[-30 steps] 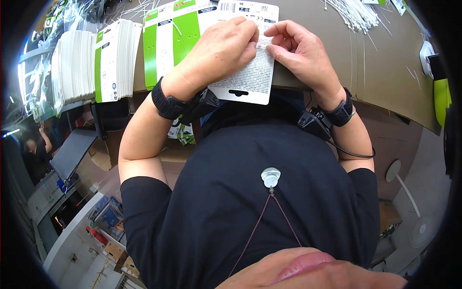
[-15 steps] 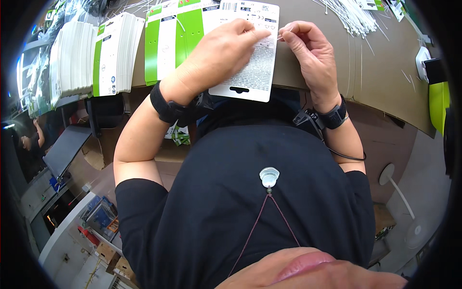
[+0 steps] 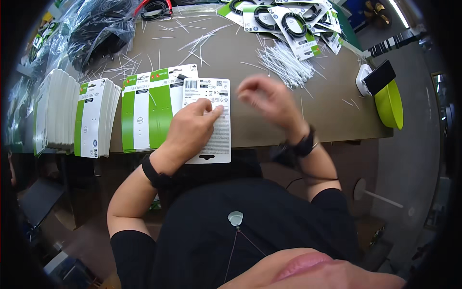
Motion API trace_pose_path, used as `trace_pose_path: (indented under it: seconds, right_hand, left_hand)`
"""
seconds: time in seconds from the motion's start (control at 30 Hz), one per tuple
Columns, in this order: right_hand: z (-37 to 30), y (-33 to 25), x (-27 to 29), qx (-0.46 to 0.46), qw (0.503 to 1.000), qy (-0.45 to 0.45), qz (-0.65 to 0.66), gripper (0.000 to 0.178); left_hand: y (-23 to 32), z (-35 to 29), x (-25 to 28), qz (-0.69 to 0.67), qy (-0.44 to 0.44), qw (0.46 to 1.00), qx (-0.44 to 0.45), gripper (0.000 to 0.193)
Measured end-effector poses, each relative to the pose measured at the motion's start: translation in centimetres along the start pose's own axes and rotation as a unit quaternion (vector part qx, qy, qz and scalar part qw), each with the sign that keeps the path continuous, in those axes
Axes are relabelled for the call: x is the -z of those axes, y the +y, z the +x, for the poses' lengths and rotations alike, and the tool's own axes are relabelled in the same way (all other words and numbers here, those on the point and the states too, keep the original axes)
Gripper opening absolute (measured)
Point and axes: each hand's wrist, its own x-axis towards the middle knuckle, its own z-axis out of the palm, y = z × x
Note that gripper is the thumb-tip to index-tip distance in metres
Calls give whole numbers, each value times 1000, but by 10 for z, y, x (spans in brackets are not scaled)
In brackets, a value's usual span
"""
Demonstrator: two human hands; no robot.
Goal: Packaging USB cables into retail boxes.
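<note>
A white backing card [image 3: 220, 139] with dense print and a hang hole lies at the table's front edge. Over its left part is my left hand [image 3: 192, 124], fingers curled and thumb pressed on the card. A small black cable plug [image 3: 181, 76] shows just beyond the card's top left corner. My right hand [image 3: 272, 101] is off the card's right side, above the table, its fingers curled and smeared by motion. Whether it holds anything cannot be made out. Green-and-white cards [image 3: 139, 113] lie beside my left hand.
Two stacks of cards [image 3: 55, 111] stand at the left, with clear plastic bags [image 3: 103, 36] behind. White cable ties [image 3: 286, 62] form a pile at the far right, below carded black cables [image 3: 293, 24]. A phone [image 3: 380, 77] and lime-green bowl [image 3: 389, 106] are at the right edge.
My right hand has drawn away from the card's edge, where its fingers were pinching a thin tie. My left hand stays on the card. The view has tilted up, showing more of the table.
</note>
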Motion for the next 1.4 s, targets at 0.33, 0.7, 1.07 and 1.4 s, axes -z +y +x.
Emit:
trace_pose_path:
  seconds: [0.33,0.7,1.07,1.4]
  right_hand:
    - [188,112,128,183,802,124,-555,25]
    - [214,125,127,122,687,-65,-713,26]
    - [191,47,122,121,907,121,-386,22]
    - [30,-7,14,162,954,-66,-245,17]
  left_hand:
    - [-2,3,-8,-53,84,993,68,31]
    - [-6,1,-9,-69,73,992,82,32]
    - [-6,-6,-12,-52,87,993,63,35]
    - [-26,-16,17,-154,147,972,98,31]
